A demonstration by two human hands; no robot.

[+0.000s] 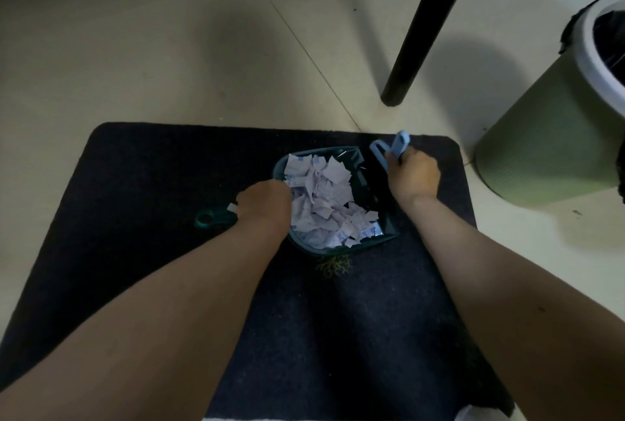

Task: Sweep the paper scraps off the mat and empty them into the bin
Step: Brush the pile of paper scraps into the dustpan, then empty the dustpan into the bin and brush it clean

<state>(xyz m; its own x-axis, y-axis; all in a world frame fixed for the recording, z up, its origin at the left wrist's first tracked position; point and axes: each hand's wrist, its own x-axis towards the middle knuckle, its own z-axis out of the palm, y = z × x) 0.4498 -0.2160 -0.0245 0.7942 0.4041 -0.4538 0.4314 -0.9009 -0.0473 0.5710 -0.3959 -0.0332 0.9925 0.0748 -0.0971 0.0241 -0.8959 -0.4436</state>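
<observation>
Fingers of left hand (267, 202) clenched on dustpan handle (211, 216); fingers of right hand (414, 175) grasping pale-blue brush handle (389, 150). Dustpan (389, 229) on mat (135, 167), heaped with paper scraps (321, 197): light, loose, likely to flutter out; carry level by handle. Bin (548, 136) far right on floor.

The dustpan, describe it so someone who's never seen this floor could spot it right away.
Start at the dark mat on the pale floor. Near its far right part sits a teal dustpan, its handle held by the left hand. It is the only thing heaped with white paper scraps.
</observation>
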